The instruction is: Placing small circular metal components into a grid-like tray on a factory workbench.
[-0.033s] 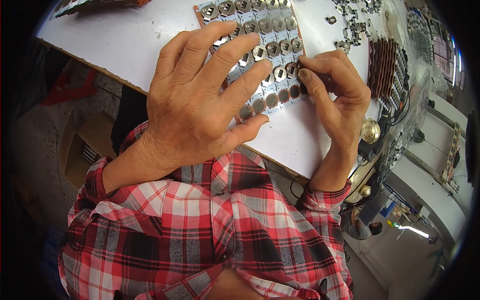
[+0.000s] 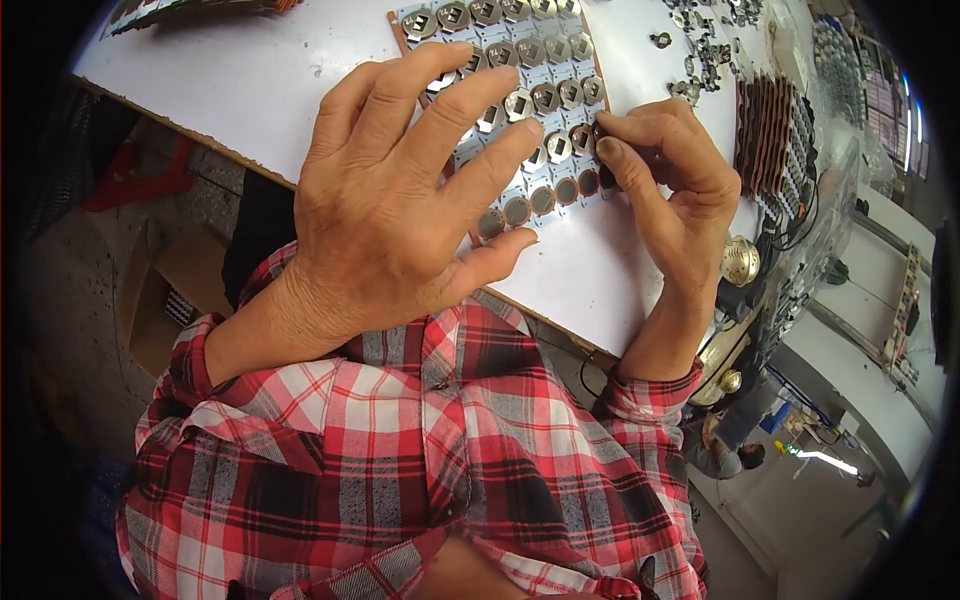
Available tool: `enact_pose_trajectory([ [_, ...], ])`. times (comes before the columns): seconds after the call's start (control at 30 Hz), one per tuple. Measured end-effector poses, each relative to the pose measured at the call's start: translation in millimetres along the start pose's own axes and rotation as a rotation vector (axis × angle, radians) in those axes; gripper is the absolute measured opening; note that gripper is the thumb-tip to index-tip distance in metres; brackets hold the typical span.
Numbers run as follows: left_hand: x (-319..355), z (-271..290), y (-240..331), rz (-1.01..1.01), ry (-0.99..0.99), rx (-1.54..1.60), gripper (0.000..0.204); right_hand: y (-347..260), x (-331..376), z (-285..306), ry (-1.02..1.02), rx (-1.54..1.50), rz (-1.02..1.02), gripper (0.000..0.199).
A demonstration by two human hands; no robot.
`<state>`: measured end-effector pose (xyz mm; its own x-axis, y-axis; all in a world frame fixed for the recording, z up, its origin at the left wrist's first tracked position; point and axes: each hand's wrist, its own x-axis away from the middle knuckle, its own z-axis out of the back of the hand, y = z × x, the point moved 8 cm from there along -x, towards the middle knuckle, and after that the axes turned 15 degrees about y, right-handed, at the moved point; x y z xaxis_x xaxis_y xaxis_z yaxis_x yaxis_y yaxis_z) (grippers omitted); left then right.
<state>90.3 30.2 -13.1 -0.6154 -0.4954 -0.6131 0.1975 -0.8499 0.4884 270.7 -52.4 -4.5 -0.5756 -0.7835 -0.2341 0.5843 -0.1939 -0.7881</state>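
Both arms are in a long-sleeved plaid flannel shirt, red and white checks crossed with dark grey and black stripes, filling most of the lower half of the frame. The cuffs sit right at the wrists, a bit rumpled, with the one at lower left folded over on itself. The left hand and right hand are bare, no gloves, rings or watch showing. Short, plain fingernails, and the knuckles and tendons stand out clearly on the backs.
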Motion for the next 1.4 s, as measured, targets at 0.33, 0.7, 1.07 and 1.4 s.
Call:
enact_pose_trajectory([
  [0.33,2,2,-2,-0.003,0.082,0.000,0.063,23,-23,25,0.219,0.078,0.001,0.024],
  [0.7,3,1,-3,0.008,0.126,0.029,0.060,1,-60,21,0.149,0.611,0.429,0.012],
  [1.07,4,1,-5,-0.335,0.432,-0.155,0.049,-17,39,-29,-0.111,-0.343,-0.413,0.014],
  [1.4,12,8,4,-0.645,0.556,-0.332,0.059,-24,40,-35,-0.181,-0.279,-0.123,0.014],
])
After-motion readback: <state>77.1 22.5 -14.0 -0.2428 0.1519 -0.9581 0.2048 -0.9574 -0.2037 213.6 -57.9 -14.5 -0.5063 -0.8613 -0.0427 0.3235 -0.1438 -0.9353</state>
